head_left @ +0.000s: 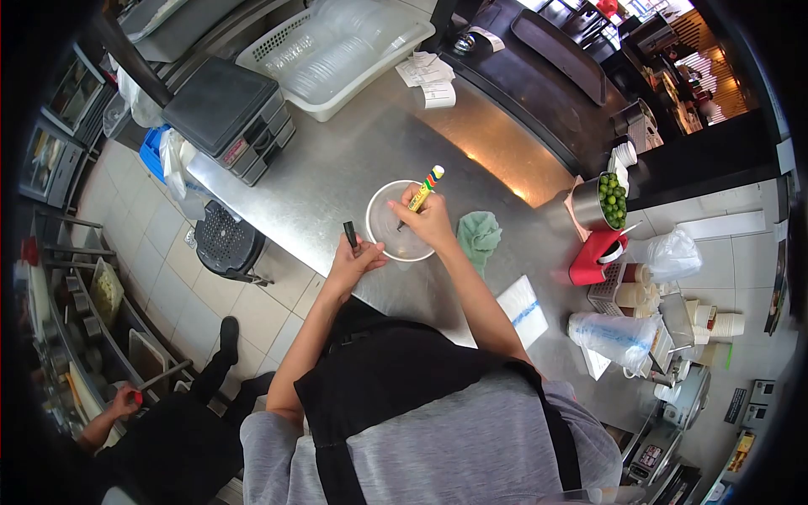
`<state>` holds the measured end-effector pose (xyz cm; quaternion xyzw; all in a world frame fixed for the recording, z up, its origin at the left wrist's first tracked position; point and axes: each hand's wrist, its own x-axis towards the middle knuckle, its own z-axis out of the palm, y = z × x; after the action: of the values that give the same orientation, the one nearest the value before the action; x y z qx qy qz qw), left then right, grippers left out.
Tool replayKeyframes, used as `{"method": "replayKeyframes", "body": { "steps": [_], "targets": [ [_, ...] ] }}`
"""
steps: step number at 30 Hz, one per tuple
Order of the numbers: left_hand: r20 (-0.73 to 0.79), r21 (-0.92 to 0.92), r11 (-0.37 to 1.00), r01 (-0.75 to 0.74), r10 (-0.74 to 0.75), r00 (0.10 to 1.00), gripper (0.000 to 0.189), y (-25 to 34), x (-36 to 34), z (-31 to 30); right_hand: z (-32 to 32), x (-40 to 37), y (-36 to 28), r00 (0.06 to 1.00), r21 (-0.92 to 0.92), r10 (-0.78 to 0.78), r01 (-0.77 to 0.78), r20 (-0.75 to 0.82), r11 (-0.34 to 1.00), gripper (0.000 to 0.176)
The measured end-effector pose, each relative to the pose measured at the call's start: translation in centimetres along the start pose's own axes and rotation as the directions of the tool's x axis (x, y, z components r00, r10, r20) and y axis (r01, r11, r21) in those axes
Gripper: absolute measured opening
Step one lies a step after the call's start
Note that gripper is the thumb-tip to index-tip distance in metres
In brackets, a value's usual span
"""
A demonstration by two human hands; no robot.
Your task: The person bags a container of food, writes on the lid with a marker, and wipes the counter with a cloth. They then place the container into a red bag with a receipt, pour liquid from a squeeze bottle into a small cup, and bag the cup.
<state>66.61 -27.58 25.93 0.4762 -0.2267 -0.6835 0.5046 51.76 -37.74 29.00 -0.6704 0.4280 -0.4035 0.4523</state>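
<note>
The right hand point(433, 224) is closed around one yellow marker point(421, 197), its long axis slanting down and leftward from the grip, over one round, translucent plastic container point(385, 209). Whether the tip touches is unclear. The left hand point(349, 268), pinching one black cap point(349, 233), is at the container's near-left rim. One crumpled green cloth point(479, 235) lies just right of the marker grip.

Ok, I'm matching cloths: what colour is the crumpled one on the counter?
The cloth is pale green, seen in the head view.
</note>
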Motion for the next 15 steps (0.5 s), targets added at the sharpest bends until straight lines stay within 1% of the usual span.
{"method": "replayKeyframes", "body": {
  "steps": [3, 6, 9, 12, 15],
  "targets": [
    [-0.004, -0.004, 1.000, 0.007, -0.007, 1.000, 0.040, -0.1, 0.1, -0.1, 0.0, 0.0, -0.2, 0.999, -0.038, -0.030, 0.030, -0.013, 0.999, 0.028],
    [-0.005, 0.005, 1.000, 0.014, -0.014, 1.000, 0.040, 0.1, 0.1, -0.1, -0.1, -0.1, -0.5, 0.998, -0.035, -0.056, 0.056, -0.003, 0.998, 0.028],
    [-0.003, -0.008, 1.000, 0.011, -0.011, 1.000, 0.040, 0.1, 0.0, 0.0, -0.1, 0.1, 0.4, 1.000, 0.087, 0.031, -0.031, 0.004, 0.996, 0.028],
    [0.010, -0.012, 1.000, 0.012, -0.012, 1.000, 0.040, 0.1, 0.1, -0.1, -0.2, 0.1, 0.0, 0.999, -0.034, -0.025, 0.026, 0.026, 0.999, 0.028],
    [0.015, -0.006, 1.000, 0.007, -0.007, 1.000, 0.040, 0.0, 0.2, -0.1, -0.2, 0.2, 0.3, 0.999, 0.057, 0.043, -0.043, 0.007, 0.997, 0.028]
  ]
}}
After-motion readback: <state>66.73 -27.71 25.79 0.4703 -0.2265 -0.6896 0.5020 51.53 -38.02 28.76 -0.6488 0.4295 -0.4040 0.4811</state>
